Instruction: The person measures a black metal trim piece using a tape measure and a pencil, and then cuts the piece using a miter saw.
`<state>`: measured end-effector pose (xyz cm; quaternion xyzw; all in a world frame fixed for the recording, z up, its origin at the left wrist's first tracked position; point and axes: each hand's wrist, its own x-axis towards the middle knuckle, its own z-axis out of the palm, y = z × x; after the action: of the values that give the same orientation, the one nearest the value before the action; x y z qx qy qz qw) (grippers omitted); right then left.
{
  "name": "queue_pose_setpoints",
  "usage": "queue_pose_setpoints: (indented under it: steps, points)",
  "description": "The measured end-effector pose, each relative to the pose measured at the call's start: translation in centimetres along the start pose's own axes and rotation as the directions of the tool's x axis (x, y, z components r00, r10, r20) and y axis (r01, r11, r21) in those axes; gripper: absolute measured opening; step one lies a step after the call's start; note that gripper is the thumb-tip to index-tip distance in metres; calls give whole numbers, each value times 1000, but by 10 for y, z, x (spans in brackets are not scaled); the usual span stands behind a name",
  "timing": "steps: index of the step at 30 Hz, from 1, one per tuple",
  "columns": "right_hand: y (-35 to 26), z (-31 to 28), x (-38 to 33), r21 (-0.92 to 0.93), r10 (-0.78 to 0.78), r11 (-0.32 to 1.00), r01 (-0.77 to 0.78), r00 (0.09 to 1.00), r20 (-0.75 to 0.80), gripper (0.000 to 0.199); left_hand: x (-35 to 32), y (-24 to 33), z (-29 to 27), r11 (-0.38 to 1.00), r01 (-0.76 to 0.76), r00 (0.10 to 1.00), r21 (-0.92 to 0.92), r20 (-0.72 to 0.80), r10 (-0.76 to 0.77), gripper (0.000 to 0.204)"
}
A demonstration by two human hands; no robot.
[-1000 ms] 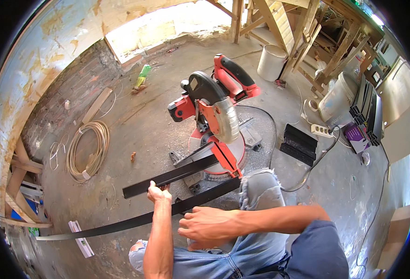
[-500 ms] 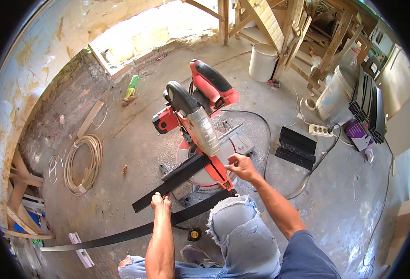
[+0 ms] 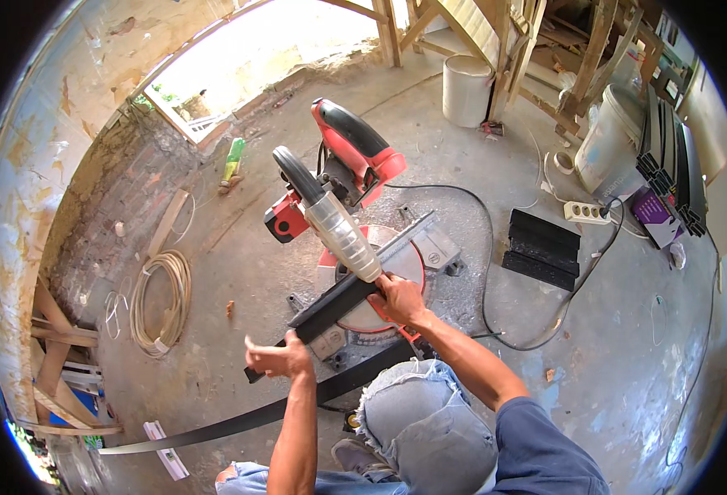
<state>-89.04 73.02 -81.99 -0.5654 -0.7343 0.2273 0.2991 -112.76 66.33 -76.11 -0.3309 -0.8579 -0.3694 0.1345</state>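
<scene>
A red and black mitre saw (image 3: 355,165) stands on the floor in front of me, its head raised and its translucent guard (image 3: 345,239) lowered over the turntable. Across the saw's bed lies a short black channel-shaped profile (image 3: 330,304), slanting down to the left. My right hand (image 3: 398,299) is closed on the profile's right end, just below the guard. My left hand (image 3: 281,356), fingers spread apart, is by the profile's left end without gripping it. Nearer to me, a long black strip (image 3: 248,411) runs from the floor at left toward my knee.
A black cable runs from the saw toward a white power strip (image 3: 586,213). Short black pieces (image 3: 542,247) lie at right, with a bundle of black profiles (image 3: 669,165) beyond. Coiled hose (image 3: 159,301) and a green bottle (image 3: 233,158) are at left. A tape measure (image 3: 352,421) sits by my foot.
My right hand has moved left and forward onto the profile's end beneath the guard. My left hand has let go of the profile and opened its fingers. The view has shifted slightly.
</scene>
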Motion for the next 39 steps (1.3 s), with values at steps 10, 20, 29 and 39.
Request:
queue_pose_setpoints:
  steps: [10, 20, 29, 39]
  points:
    - [3, -13, 15, -195, 47, 980, -31, 996, 77, 33, -19, 35, 59, 596, -704, 325, -386, 572, 753, 48]
    - [-146, -255, 141, 216, -46, 966, 142, 917, -396, 50, -20, 23, 60, 595, -712, 345, -373, 553, 759, 50]
    - [-148, -243, 114, -76, -21, 997, 19, 999, -27, 60, -25, 22, 67, 616, -684, 398, -391, 508, 764, 50]
    - [-51, -165, -40, -16, -125, 992, 128, 923, -363, 61, -24, 24, 66, 669, -633, 428, -390, 543, 722, 53]
